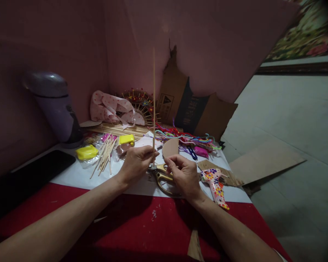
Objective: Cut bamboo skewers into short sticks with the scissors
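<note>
My left hand (138, 162) pinches a long thin wooden stick (154, 98) between thumb and fingers, and the stick stands upright. Close by on the right, my right hand (184, 174) is closed on a rounded piece of cardboard (171, 147), held by its lower edge. Scissors with gold-coloured handles (164, 178) lie on the white sheet (79, 178) beneath both hands, partly covered by the right one. Just right of that hand rests a flower-patterned glue gun (214, 183).
Short sticks (105, 153), yellow clay packs (86, 152) and a phone (43, 165) lie left, beside a purple tumbler (54, 109). Colourful pipe cleaners (186, 134), a decorated fan-shaped piece (142, 103) and torn cardboard (175, 91) are behind. The table (125, 225) ends at the right.
</note>
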Available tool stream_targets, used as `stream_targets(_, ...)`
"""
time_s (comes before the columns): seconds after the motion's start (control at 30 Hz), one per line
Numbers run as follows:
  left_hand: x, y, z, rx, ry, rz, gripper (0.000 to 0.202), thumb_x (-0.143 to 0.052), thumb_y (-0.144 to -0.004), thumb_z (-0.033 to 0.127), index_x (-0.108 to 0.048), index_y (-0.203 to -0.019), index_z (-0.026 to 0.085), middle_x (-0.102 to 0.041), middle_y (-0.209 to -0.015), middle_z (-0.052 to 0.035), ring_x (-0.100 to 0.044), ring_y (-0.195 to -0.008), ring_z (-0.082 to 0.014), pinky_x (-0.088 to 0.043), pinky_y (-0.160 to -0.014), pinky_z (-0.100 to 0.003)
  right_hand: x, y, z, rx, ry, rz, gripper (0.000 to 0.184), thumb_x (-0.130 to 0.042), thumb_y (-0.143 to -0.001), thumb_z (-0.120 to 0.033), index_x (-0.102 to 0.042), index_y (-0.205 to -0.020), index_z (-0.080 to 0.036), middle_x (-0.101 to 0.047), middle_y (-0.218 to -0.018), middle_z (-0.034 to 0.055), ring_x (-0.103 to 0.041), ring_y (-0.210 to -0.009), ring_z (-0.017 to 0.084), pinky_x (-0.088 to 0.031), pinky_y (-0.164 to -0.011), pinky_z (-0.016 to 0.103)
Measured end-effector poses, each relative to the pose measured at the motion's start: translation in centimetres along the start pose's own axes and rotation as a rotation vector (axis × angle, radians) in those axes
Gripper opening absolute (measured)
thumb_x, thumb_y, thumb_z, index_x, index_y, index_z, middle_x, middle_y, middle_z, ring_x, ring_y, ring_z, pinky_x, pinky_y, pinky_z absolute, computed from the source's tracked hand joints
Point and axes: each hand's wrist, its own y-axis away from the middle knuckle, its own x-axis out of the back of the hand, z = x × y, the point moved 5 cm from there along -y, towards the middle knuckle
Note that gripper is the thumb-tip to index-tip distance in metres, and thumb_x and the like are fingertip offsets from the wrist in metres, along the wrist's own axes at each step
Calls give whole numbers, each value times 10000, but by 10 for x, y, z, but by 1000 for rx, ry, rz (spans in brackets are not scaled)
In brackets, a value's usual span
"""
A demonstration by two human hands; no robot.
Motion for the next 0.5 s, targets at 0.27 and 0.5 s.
stream_targets(0.27,-3,1,-2,7,-2,-17,241,-545,-809,296,-610,-648,129,-529,-550,2,-440,-530,-93,-346,-497,-213,-1,0,-2,10,-5,-3,200,-557,-839,-302,-637,-706,-176,-599,-522,-17,-541,-478,106,-400,-492,197)
stream_targets(0.5,-4,1,-3,-3,-44,-25,237,-549,-802,283,-613,-634,128,-496,-517,16,-393,-509,-84,-309,-470,-205,-1,0,-4,30,29,-9,199,-561,-837,-297,-640,-703,-175,-601,-526,-16,-530,-472,104,-392,-493,199)
